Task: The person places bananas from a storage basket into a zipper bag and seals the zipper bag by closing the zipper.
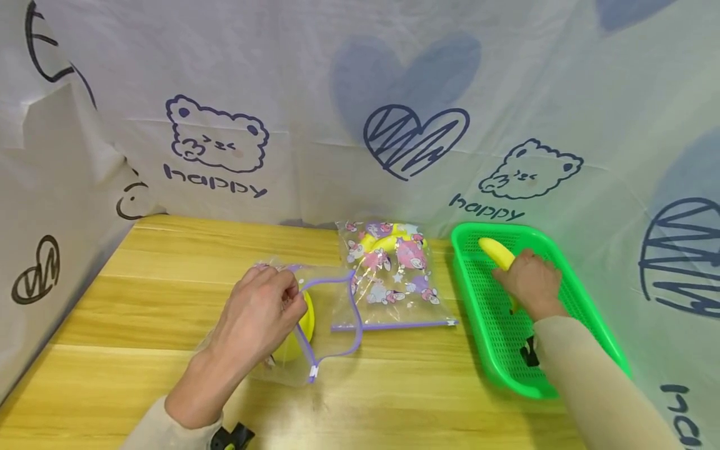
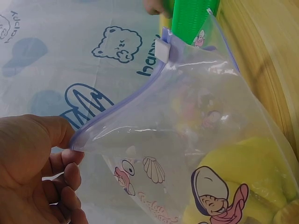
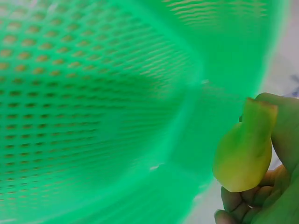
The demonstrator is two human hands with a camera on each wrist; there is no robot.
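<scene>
My left hand point(image 1: 255, 319) pinches the purple zip edge of a clear printed zip bag point(image 2: 154, 126) between thumb and index finger. Its mouth gapes toward the right, and a white slider point(image 2: 162, 50) sits at one end of the zip. Inside lies a bulky yellow thing point(image 2: 252, 168), its exact kind blurred by the plastic. Over at the right, my right hand point(image 1: 531, 284) grips a yellow banana point(image 1: 496, 252) within the green basket point(image 1: 478, 337). In the right wrist view, the banana's stem end point(image 3: 259, 112) points up beside the basket wall.
A second printed zip bag point(image 1: 394, 297) lies flat behind the first, with yellow things point(image 1: 388, 242) in its far part. Wooden table point(image 1: 169, 294) surrounds the bags. A printed white curtain point(image 1: 315, 125) hangs along the back and sides, close to the basket.
</scene>
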